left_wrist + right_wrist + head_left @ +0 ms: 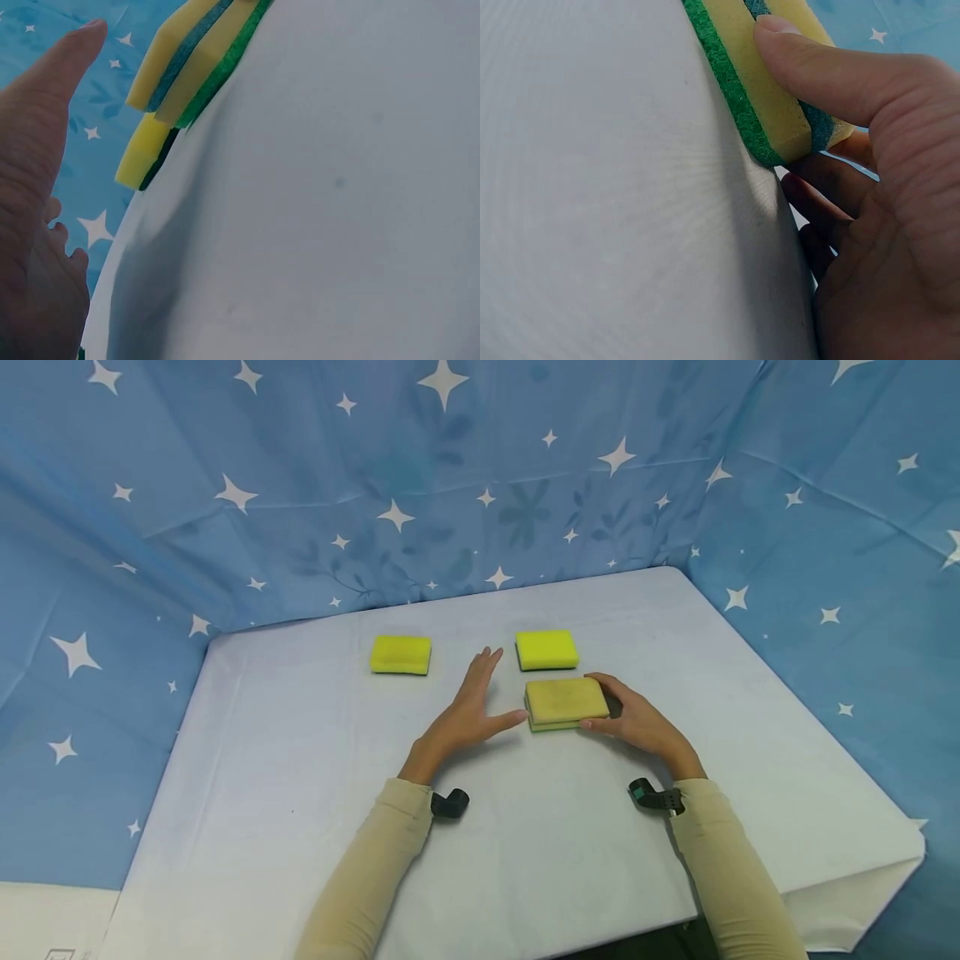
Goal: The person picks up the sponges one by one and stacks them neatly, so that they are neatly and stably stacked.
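Observation:
Two pale yellow sponges lie stacked flat, the upper sponge (566,698) with a blue-green scouring layer and the lower sponge (739,67) with a green one. My right hand (641,724) holds the stack's right end, thumb on the near side and fingers round the far side. In the right wrist view its thumb (817,71) presses at the upper sponge's blue-green layer. Left of the stack, my left hand (467,714) is spread with nothing in it. Its thumb points at the stack's left end, the fingertips reaching toward the back.
A bright yellow sponge (547,649) with a dark underside lies just behind the stack. Another bright yellow sponge (401,654) lies farther left. All rest on a white-covered table (285,793), bordered at the back and sides by a blue star-patterned curtain (300,443).

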A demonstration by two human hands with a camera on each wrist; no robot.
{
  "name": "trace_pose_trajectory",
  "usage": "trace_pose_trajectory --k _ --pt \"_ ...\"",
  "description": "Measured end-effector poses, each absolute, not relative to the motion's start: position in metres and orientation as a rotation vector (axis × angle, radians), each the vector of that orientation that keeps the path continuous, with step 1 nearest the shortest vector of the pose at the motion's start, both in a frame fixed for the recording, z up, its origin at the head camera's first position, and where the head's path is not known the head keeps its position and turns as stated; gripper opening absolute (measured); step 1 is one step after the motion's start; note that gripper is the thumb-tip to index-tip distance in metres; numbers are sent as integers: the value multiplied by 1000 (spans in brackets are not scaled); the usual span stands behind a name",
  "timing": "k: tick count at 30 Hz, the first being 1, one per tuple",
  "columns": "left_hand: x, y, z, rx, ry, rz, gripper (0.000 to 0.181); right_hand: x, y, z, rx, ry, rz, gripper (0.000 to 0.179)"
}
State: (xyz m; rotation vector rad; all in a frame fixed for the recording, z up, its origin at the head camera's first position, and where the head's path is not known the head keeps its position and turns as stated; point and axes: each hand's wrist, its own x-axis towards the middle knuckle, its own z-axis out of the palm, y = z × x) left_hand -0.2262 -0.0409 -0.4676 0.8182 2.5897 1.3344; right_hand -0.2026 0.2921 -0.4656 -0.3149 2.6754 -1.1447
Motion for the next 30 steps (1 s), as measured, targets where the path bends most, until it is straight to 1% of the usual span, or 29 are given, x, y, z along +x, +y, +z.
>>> trace_pose_trajectory --k 7,16,30 --pt "-231 -56 -466 761 2611 1374 108 -204 292 -465 -315 2675 -1140 99" --pt "-242 -76 -461 712 2713 1261 108 -203 291 -466 -319 2666 -1159 97" --pt "-261 -130 -446 587 2945 1060 111 -202 292 -468 -316 2673 -1162 95"
